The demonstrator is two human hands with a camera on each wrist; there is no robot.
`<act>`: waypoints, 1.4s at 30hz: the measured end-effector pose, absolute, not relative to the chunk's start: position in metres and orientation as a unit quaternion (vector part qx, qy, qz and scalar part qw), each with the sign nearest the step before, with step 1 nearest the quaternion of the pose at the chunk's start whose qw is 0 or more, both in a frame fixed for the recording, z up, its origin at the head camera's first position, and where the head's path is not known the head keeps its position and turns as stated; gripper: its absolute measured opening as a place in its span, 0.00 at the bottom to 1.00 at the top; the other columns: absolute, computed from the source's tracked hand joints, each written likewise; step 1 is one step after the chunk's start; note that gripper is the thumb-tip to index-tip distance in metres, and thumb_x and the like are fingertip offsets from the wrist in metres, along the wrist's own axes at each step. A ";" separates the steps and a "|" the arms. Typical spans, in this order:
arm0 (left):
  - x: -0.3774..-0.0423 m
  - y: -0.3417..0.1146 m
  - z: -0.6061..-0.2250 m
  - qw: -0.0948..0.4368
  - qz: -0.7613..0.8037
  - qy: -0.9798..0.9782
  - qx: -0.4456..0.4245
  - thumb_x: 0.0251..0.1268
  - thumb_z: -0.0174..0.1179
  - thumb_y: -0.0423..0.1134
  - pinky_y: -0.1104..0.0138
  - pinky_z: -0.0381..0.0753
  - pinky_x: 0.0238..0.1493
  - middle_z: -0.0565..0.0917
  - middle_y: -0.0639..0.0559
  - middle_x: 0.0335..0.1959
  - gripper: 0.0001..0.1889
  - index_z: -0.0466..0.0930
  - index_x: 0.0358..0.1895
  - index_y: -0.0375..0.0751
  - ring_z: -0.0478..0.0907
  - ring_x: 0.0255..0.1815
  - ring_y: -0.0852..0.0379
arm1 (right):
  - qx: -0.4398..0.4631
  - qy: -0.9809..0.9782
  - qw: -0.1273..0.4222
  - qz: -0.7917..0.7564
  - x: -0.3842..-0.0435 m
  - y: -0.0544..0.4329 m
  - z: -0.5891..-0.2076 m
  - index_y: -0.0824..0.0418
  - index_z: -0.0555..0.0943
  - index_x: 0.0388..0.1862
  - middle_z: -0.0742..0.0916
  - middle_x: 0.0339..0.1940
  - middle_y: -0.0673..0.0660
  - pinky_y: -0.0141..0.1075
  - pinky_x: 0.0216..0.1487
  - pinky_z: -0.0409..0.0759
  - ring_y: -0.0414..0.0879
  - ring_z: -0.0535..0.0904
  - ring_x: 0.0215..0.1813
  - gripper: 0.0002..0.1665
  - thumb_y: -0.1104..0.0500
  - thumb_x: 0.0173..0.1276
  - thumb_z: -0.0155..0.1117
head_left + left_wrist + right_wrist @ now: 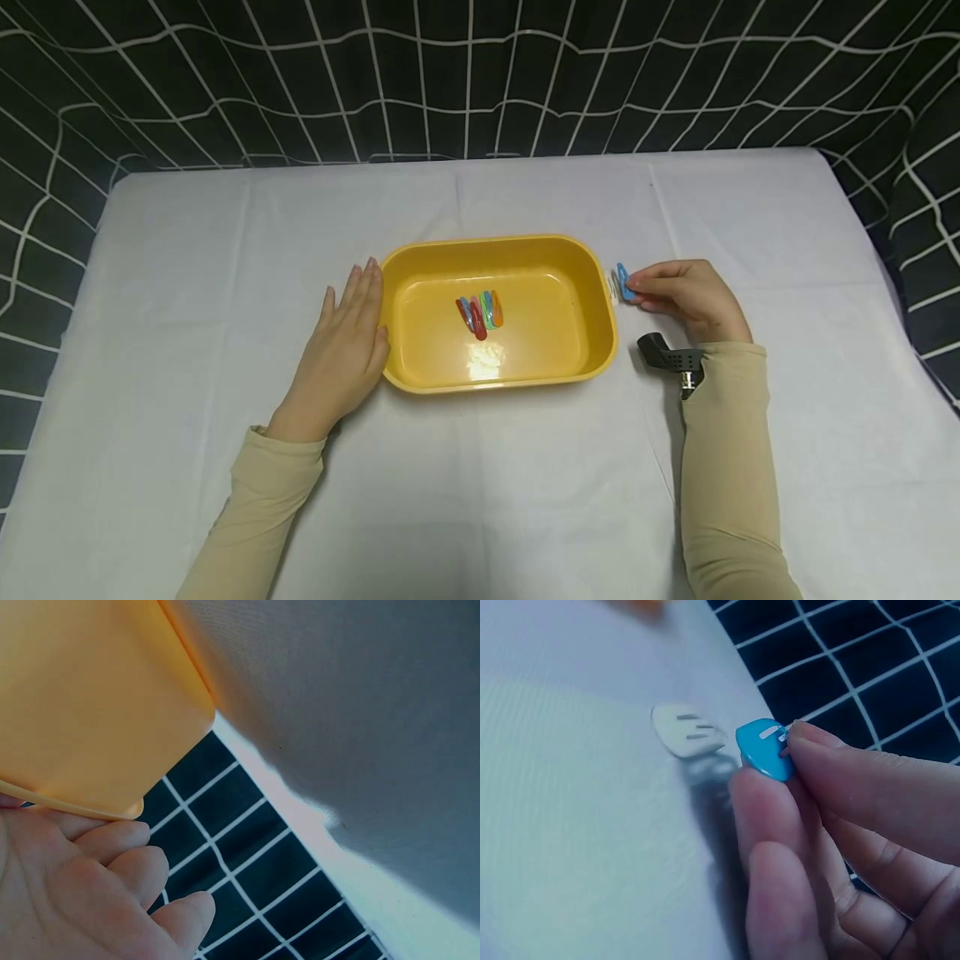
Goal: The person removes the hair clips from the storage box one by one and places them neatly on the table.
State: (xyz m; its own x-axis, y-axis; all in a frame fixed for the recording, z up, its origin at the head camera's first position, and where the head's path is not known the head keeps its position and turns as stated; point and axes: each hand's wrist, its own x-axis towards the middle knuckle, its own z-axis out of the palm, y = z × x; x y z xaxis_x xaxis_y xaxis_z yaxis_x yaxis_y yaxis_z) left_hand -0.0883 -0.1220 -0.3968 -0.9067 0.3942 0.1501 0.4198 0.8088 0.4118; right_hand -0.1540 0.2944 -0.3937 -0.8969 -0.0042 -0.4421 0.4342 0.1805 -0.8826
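Observation:
My right hand (686, 296) pinches a blue snap hair clip (761, 748) between thumb and fingers, just right of the yellow tray (495, 388). Beside it on the cloth lies a white hair clip (686, 733), close to the tray's right end in the head view. Inside the tray several colourful hair clips (480, 312), among them red, blue, green and orange ones, lie side by side in a cluster. With fingers straight, my left hand (337, 358) rests against the tray's left end, its fingertips at the rim in the left wrist view.
A white cloth covers the table (465, 483). Dark fabric with a white grid (450, 83) hangs behind it and at both sides. A black camera mount (667, 357) sticks out from the right sleeve, low over the cloth.

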 end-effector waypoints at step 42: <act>-0.088 -0.122 -0.396 0.022 -0.227 -0.951 -0.210 0.71 0.36 0.40 0.48 0.39 0.71 0.46 0.41 0.75 0.31 0.45 0.73 0.27 0.38 0.76 0.50 | 0.107 0.856 0.143 -0.486 -0.154 0.293 -0.392 0.73 0.85 0.36 0.85 0.21 0.41 0.25 0.32 0.79 0.32 0.80 0.26 0.12 0.63 0.59 0.68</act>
State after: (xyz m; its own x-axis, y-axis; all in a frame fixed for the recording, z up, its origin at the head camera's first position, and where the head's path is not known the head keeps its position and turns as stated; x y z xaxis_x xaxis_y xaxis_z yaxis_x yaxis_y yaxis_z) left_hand -0.0883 -0.1219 -0.3958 -0.9110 0.3890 0.1369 0.4089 0.8091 0.4221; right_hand -0.1544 0.2934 -0.3917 -0.9364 0.0435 -0.3482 0.3212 0.5055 -0.8008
